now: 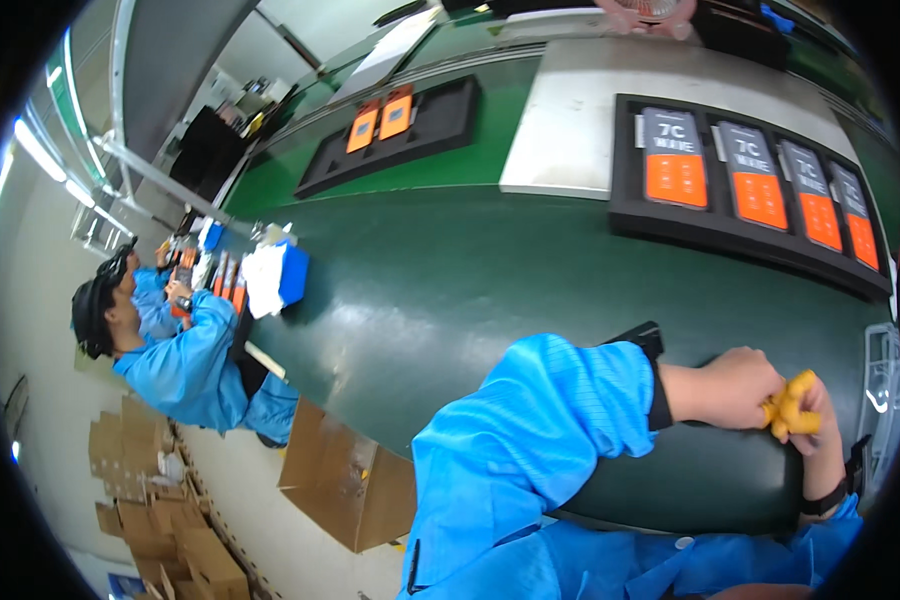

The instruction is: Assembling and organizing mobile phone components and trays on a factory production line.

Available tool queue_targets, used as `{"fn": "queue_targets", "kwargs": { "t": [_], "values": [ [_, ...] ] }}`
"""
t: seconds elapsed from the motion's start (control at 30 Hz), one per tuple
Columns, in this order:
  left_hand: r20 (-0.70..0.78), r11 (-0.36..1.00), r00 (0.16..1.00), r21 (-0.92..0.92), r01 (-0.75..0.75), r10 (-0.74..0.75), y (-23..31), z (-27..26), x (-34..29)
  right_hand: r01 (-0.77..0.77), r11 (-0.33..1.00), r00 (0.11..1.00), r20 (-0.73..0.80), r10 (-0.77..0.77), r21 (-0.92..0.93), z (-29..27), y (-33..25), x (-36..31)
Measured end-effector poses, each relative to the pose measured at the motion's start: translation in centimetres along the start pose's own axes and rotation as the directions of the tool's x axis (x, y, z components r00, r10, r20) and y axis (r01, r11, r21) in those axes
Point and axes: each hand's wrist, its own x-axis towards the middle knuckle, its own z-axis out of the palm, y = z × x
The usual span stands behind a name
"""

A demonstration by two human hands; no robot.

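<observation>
My left hand point(738, 386) reaches in from the left over the green table, its fingers curled closed against my right hand point(819, 423). Yellow finger cots point(792, 408) cover fingertips where the two hands meet. The right hand's fingers are bent and bunched against the left's. Whatever is pinched between the hands is hidden. A dark band point(826, 500) circles my right wrist, and the left cuff is black. Nearest the hands on the right lies a clear plastic tray point(882, 385). Farther back, a black foam tray point(638, 222) holds several grey and orange boxes point(676, 160).
Beneath the foam tray is a pale board point(570, 130). A second black tray point(440, 135) with two orange packs point(397, 112) lies back left. A blue bin point(292, 275) stands at the left edge, near co-workers in blue point(185, 350). Cardboard boxes point(345, 480) sit on the floor.
</observation>
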Motion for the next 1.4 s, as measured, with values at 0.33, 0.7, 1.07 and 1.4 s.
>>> {"fn": "queue_targets", "kwargs": {
  "t": [0.33, 0.7, 1.07, 1.4],
  "values": [
    [-0.126, 0.99, 0.984, -0.049, -0.132, 0.125, 1.6, 1.2, -0.4, 0.063, 0.993, 0.997, 0.055, -0.057, -0.101, 2.4, -1.0, -3.3],
    [0.535, 0.996, 0.841, -0.034, -0.077, 0.083, 0.6, -6.2, -1.6, 0.214, 0.717, 0.608, 0.665, 0.433, -0.663, 4.2, -2.8, 0.7],
    [-0.882, 0.128, 0.4, 0.439, 0.889, 0.251, -18.5, -27.4, -15.0, 0.126, 0.488, 0.891, -0.118, -0.439, -0.864, 2.2, 1.6, 1.9],
    [-0.675, 0.134, 0.689, 0.682, 0.719, -0.263, -22.4, -27.8, -10.4, 0.084, 0.4, 0.887, -0.114, -0.447, -0.913, 1.5, 1.5, 2.5]
  ]
}}
